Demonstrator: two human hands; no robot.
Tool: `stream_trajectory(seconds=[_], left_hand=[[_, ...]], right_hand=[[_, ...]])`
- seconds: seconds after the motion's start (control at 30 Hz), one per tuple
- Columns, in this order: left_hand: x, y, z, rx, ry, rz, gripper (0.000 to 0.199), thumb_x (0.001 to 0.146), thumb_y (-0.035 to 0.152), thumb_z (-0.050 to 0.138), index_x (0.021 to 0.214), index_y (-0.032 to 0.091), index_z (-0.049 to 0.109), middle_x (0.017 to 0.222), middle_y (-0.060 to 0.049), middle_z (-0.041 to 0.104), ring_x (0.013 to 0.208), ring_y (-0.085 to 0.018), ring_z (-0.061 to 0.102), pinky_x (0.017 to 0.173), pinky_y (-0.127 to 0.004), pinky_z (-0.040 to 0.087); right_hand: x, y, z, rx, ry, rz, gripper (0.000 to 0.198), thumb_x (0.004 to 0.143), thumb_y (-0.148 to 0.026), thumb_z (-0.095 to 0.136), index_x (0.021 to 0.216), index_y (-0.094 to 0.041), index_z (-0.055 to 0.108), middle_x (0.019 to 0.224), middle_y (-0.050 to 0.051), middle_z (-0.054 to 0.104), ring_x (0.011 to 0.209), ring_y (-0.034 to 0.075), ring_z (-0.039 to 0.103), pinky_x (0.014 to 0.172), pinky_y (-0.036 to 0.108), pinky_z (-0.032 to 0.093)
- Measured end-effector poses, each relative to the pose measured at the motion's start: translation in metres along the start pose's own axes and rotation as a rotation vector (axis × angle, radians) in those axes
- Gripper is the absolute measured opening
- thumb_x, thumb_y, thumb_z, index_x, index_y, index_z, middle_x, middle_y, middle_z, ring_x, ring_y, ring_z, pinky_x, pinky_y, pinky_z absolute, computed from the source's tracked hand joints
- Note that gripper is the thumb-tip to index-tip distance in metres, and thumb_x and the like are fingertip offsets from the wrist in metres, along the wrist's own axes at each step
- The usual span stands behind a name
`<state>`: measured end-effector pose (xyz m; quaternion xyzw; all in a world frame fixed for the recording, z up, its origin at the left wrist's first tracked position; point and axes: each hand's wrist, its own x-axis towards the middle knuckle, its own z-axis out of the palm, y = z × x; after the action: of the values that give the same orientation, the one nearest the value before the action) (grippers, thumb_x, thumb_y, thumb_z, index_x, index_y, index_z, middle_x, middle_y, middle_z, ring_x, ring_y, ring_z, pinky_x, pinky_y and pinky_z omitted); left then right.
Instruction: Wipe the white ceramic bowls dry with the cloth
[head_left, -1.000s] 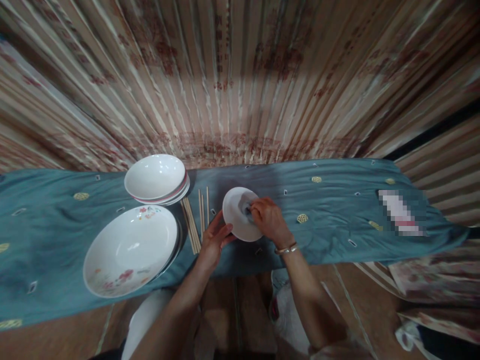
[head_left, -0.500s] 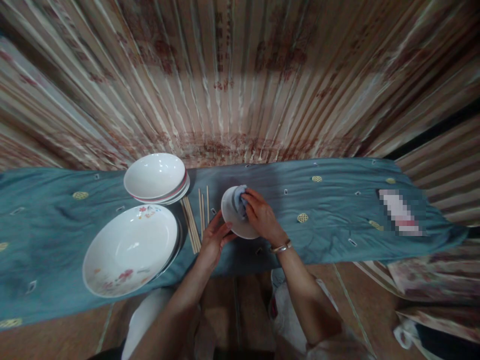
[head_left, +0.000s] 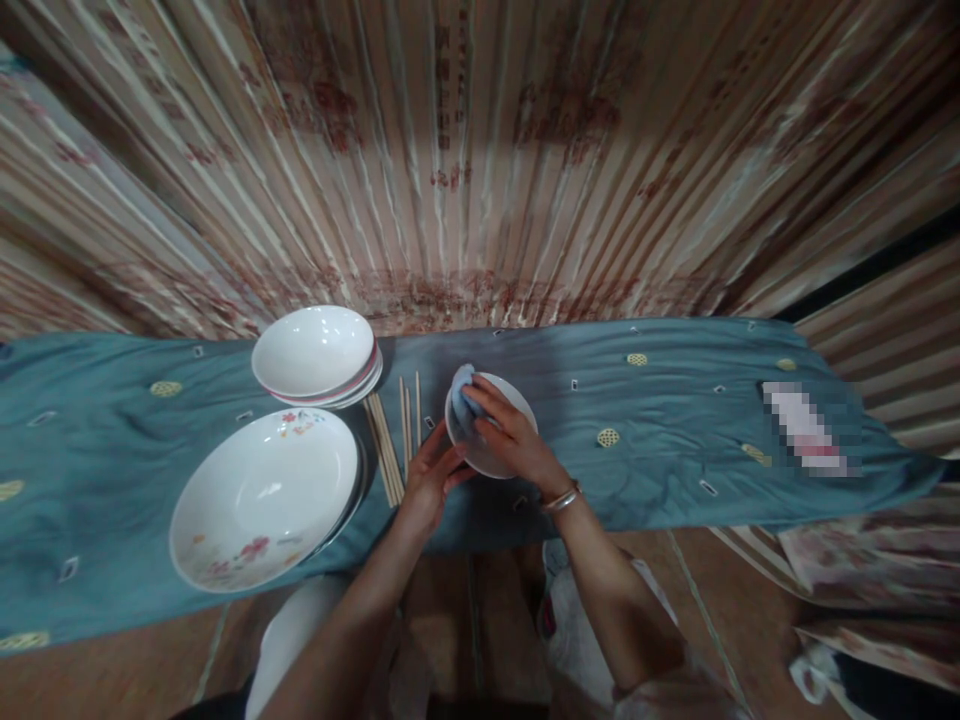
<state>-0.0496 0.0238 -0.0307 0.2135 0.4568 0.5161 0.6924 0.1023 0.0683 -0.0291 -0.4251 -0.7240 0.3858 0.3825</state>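
Observation:
A small white bowl (head_left: 486, 459) is tilted in front of me over the cloth-covered table. My left hand (head_left: 433, 472) is closed on its lower left rim, the thumb over the edge. A light blue cloth (head_left: 463, 396) lies bunched against the bowl's inside at the upper left. My right hand (head_left: 515, 436), with a bracelet at the wrist, presses this cloth with its fingers and covers part of the bowl. Just left of the bowl lie several wooden chopsticks (head_left: 385, 450).
On the left stand a stack of white bowls (head_left: 313, 350) and a large flower-patterned bowl (head_left: 262, 500) on other dishware. A teal cloth (head_left: 645, 480) covers the table. A blurred-out flat object (head_left: 806, 428) lies at the right. Pleated curtains (head_left: 480, 150) hang behind.
My right hand has moved the cloth left along the inside of the bowl, uncovering its right rim. My left hand keeps its hold, and the view has shifted slightly.

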Motion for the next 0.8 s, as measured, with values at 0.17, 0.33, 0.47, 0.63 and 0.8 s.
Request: stream_trajectory(seconds=[0.17,0.33,0.47,0.63,0.8], left_hand=[[-0.001,0.001,0.000,0.004,-0.004,0.002,0.054,0.060,0.029,0.083,0.110,0.017,0.066,0.095,-0.005,0.073,0.087,-0.022,0.069,0.072,-0.032,0.058],[0.000,-0.001,-0.001,0.007,0.000,0.004,0.054,0.061,0.031,0.083,0.110,0.019,0.067,0.100,-0.005,0.073,0.088,-0.023,0.068,0.074,-0.033,0.057],[0.002,-0.002,-0.001,-0.016,0.001,0.001,0.056,0.060,0.032,0.085,0.111,0.018,0.067,0.095,-0.004,0.073,0.081,-0.019,0.068,0.074,-0.033,0.058],[0.003,-0.003,-0.003,-0.019,-0.015,0.002,0.064,0.057,0.036,0.087,0.115,0.018,0.065,0.102,-0.006,0.073,0.082,-0.020,0.069,0.072,-0.032,0.059],[0.005,-0.004,-0.007,0.006,-0.011,-0.014,0.068,0.060,0.040,0.085,0.120,0.017,0.062,0.106,-0.008,0.073,0.081,-0.021,0.071,0.073,-0.033,0.059]], right_hand=[[-0.002,-0.010,0.001,0.063,-0.047,0.029,0.041,0.095,-0.028,0.047,0.135,-0.025,0.055,0.154,0.005,0.036,0.144,0.018,0.030,0.120,0.036,0.020],[-0.004,-0.014,-0.004,0.164,-0.093,0.020,0.033,0.094,-0.027,0.050,0.124,-0.027,0.064,0.146,0.004,0.048,0.140,0.017,0.038,0.118,0.036,0.025],[-0.005,-0.018,-0.011,0.283,-0.141,0.034,0.029,0.092,-0.025,0.052,0.115,-0.025,0.070,0.139,0.004,0.055,0.134,0.017,0.046,0.116,0.034,0.029],[-0.008,-0.018,-0.016,0.438,-0.189,0.073,0.024,0.090,-0.024,0.055,0.105,-0.022,0.073,0.133,0.005,0.060,0.126,0.017,0.054,0.111,0.032,0.035],[-0.009,-0.015,-0.022,0.430,-0.249,0.127,0.020,0.089,-0.030,0.058,0.096,-0.020,0.075,0.127,0.006,0.063,0.117,0.019,0.059,0.104,0.033,0.042]])
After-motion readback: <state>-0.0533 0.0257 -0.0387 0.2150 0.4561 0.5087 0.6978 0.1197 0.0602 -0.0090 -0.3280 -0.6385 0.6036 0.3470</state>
